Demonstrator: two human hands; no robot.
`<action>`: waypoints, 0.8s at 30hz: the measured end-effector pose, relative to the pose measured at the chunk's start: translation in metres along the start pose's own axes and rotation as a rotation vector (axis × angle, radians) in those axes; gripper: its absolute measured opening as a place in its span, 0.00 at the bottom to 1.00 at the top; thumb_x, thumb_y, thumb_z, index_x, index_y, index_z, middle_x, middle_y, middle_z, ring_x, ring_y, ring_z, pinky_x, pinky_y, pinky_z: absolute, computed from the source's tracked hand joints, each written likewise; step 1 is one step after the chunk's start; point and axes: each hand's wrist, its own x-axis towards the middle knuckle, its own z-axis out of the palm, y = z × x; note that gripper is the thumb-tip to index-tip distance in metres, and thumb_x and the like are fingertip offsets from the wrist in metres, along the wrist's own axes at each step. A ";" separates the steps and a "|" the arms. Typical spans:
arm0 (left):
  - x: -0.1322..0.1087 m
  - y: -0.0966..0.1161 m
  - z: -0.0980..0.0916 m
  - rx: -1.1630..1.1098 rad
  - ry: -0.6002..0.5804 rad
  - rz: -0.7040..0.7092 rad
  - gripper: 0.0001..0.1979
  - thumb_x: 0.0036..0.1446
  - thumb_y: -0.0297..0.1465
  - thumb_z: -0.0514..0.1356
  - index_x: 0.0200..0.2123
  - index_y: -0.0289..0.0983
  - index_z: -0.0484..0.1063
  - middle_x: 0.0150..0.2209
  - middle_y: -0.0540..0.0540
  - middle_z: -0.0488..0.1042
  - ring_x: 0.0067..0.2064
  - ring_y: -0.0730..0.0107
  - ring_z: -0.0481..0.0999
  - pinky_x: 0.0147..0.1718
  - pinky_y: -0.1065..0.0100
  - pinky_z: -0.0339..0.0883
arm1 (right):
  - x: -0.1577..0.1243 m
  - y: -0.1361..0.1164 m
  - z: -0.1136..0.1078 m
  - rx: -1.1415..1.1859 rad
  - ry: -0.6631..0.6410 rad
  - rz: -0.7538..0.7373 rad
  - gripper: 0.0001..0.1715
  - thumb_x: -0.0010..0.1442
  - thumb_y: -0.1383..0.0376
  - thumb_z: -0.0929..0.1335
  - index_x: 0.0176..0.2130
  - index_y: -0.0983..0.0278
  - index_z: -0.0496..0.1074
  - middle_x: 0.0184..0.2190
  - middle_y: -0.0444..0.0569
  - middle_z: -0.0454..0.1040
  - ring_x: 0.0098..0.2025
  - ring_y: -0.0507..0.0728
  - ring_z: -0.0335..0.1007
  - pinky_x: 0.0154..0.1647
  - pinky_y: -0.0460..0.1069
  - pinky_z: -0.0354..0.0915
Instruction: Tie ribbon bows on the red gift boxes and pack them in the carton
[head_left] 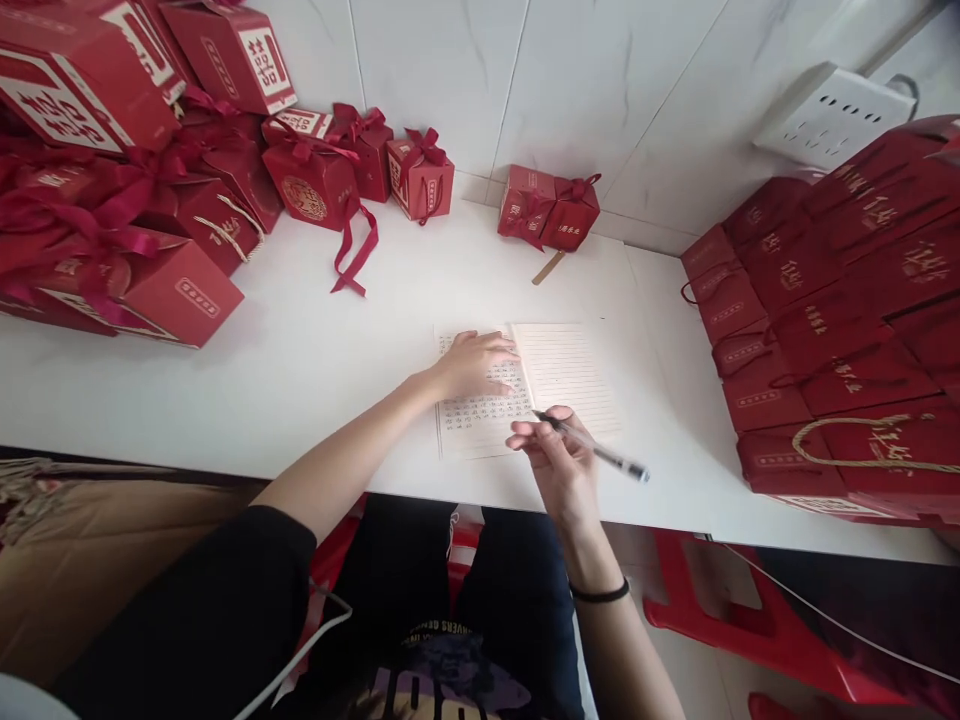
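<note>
An open notebook [566, 365] lies on the white table. Its left page carries rows of handwriting, while lined paper with no visible writing makes up the right page. My left hand [478, 366] rests on the upper part of the left page, fingers spread and pointing right. Near the notebook's lower middle, my right hand [564, 465] is raised with a black and clear pen [600, 450] between its fingers. The pen slants, one end near the notebook's centre fold and the other out to the right.
Red gift boxes [187, 290] with ribbons pile up at the left, and more red boxes [810, 330] are stacked at the right. Small boxes [551, 208] stand by the wall. A white power strip [832, 118] is at the upper right. Red stools [720, 600] are below the table.
</note>
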 end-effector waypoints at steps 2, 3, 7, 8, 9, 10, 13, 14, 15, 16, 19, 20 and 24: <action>-0.003 -0.002 0.002 -0.005 0.007 0.030 0.30 0.54 0.49 0.55 0.56 0.41 0.65 0.64 0.45 0.57 0.67 0.56 0.48 0.64 0.49 0.34 | 0.003 0.008 0.014 -0.107 0.026 -0.062 0.15 0.60 0.55 0.67 0.38 0.62 0.61 0.18 0.40 0.73 0.17 0.53 0.69 0.25 0.50 0.68; -0.004 -0.002 0.003 -0.003 0.005 0.043 0.29 0.54 0.49 0.55 0.56 0.41 0.65 0.64 0.45 0.57 0.67 0.56 0.48 0.64 0.50 0.34 | 0.004 0.014 0.018 -0.176 0.055 -0.104 0.14 0.62 0.54 0.65 0.38 0.61 0.60 0.14 0.37 0.70 0.14 0.51 0.65 0.22 0.48 0.65; -0.004 -0.006 0.004 0.006 0.028 0.087 0.27 0.55 0.46 0.56 0.55 0.41 0.67 0.63 0.46 0.60 0.67 0.58 0.49 0.64 0.52 0.36 | 0.003 0.033 0.027 -0.409 0.162 -0.228 0.15 0.61 0.55 0.66 0.33 0.60 0.56 0.15 0.33 0.62 0.14 0.48 0.59 0.18 0.44 0.59; -0.004 -0.007 0.005 0.001 0.034 0.095 0.26 0.55 0.45 0.56 0.55 0.41 0.68 0.63 0.47 0.60 0.67 0.58 0.50 0.64 0.52 0.36 | 0.003 0.036 0.027 -0.455 0.175 -0.237 0.15 0.61 0.57 0.66 0.31 0.60 0.55 0.16 0.34 0.62 0.16 0.48 0.60 0.20 0.44 0.60; -0.003 -0.008 0.006 -0.006 0.039 0.102 0.26 0.54 0.45 0.56 0.54 0.41 0.68 0.63 0.47 0.61 0.66 0.58 0.51 0.64 0.52 0.36 | 0.003 0.038 0.028 -0.500 0.190 -0.232 0.15 0.61 0.58 0.66 0.30 0.60 0.55 0.18 0.35 0.62 0.17 0.48 0.60 0.22 0.45 0.61; -0.002 -0.008 0.007 -0.012 0.046 0.107 0.25 0.54 0.45 0.57 0.54 0.41 0.69 0.62 0.47 0.62 0.66 0.58 0.52 0.64 0.52 0.36 | 0.004 0.038 0.028 -0.543 0.207 -0.214 0.15 0.61 0.59 0.66 0.30 0.60 0.55 0.18 0.35 0.62 0.19 0.48 0.60 0.24 0.45 0.61; 0.000 -0.010 0.010 -0.025 0.068 0.121 0.24 0.53 0.43 0.58 0.52 0.41 0.70 0.61 0.47 0.63 0.65 0.57 0.53 0.64 0.52 0.37 | 0.008 0.033 0.029 -0.665 0.254 -0.138 0.13 0.60 0.60 0.66 0.29 0.61 0.58 0.19 0.37 0.62 0.21 0.48 0.60 0.24 0.45 0.60; 0.001 -0.010 0.010 -0.028 0.074 0.124 0.24 0.53 0.43 0.59 0.52 0.41 0.70 0.61 0.48 0.63 0.65 0.56 0.53 0.64 0.51 0.37 | 0.009 0.031 0.029 -0.706 0.269 -0.134 0.14 0.59 0.60 0.67 0.28 0.61 0.58 0.19 0.37 0.62 0.20 0.48 0.59 0.23 0.44 0.58; 0.001 -0.010 0.011 -0.031 0.077 0.125 0.24 0.53 0.43 0.59 0.52 0.41 0.71 0.61 0.47 0.63 0.65 0.56 0.53 0.64 0.51 0.37 | 0.011 0.029 0.030 -0.750 0.283 -0.141 0.15 0.58 0.60 0.67 0.26 0.62 0.59 0.18 0.38 0.62 0.20 0.48 0.58 0.22 0.44 0.58; 0.001 -0.009 0.011 -0.037 0.078 0.126 0.23 0.53 0.43 0.59 0.51 0.41 0.71 0.61 0.47 0.63 0.65 0.56 0.53 0.64 0.51 0.37 | 0.012 0.028 0.031 -0.794 0.292 -0.149 0.16 0.57 0.61 0.68 0.24 0.62 0.58 0.17 0.37 0.61 0.19 0.48 0.57 0.21 0.44 0.57; 0.001 -0.008 0.010 -0.055 0.072 0.120 0.23 0.53 0.42 0.60 0.51 0.40 0.71 0.61 0.47 0.63 0.65 0.56 0.53 0.64 0.51 0.37 | 0.014 0.026 0.032 -0.905 0.295 -0.136 0.20 0.55 0.63 0.67 0.19 0.62 0.54 0.14 0.36 0.57 0.17 0.47 0.52 0.19 0.43 0.54; 0.001 -0.007 0.009 -0.059 0.069 0.116 0.23 0.53 0.42 0.60 0.51 0.40 0.71 0.61 0.47 0.63 0.65 0.56 0.53 0.64 0.51 0.37 | 0.014 0.026 0.032 -0.931 0.292 -0.125 0.20 0.55 0.63 0.66 0.19 0.62 0.53 0.13 0.36 0.56 0.17 0.47 0.51 0.19 0.43 0.53; 0.001 -0.005 0.008 -0.067 0.067 0.108 0.22 0.53 0.40 0.60 0.51 0.40 0.71 0.61 0.47 0.63 0.65 0.57 0.53 0.64 0.52 0.36 | 0.014 0.025 0.032 -0.970 0.279 -0.122 0.20 0.54 0.65 0.65 0.17 0.62 0.51 0.12 0.36 0.55 0.16 0.47 0.49 0.19 0.43 0.53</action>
